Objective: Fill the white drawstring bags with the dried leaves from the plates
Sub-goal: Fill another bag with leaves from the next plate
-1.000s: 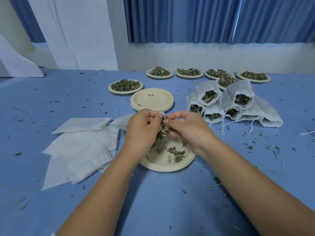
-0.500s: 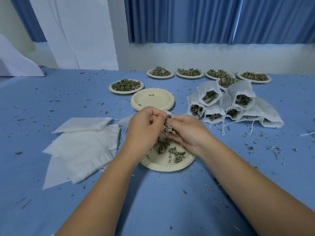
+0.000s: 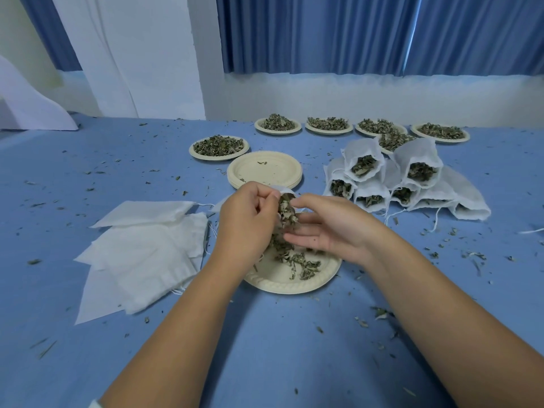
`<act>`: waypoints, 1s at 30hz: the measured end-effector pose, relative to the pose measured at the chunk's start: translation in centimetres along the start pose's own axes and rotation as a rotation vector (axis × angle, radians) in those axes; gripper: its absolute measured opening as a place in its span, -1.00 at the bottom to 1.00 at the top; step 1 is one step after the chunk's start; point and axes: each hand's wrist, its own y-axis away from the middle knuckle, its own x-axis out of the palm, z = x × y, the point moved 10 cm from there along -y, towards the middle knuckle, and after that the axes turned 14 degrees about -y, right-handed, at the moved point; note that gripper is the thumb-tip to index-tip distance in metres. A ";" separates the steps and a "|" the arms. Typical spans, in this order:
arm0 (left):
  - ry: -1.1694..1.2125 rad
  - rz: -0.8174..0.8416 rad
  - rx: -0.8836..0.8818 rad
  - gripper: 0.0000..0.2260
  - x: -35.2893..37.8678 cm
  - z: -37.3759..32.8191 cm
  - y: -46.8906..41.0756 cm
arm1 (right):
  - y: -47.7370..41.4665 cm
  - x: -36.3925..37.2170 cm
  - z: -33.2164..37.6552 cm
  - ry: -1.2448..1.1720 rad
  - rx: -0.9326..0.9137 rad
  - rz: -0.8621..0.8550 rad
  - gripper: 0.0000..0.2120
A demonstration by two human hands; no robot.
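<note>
Our left hand [image 3: 247, 222] pinches the mouth of a white bag [image 3: 283, 190] above the near plate [image 3: 294, 285]. Our right hand [image 3: 332, 231], fingers straight, touches the dried leaves [image 3: 287, 214] at that mouth. On the table [image 3: 279, 348], empty bags [image 3: 141, 251] lie leftward, filled bags [image 3: 397, 178] rightward, and full plates [image 3: 328, 126] line the far edge.

White bags [image 3: 141, 254] are lying on a blue tabletop [image 3: 282, 348]; cream plates [image 3: 265, 172] are holding dark green leaves [image 3: 219, 145].
</note>
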 end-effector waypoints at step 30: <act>0.257 0.231 -0.094 -0.87 0.8 -0.3 0.3 | -1.6 -0.1 -0.4 0.055 -0.127 0.056 -0.85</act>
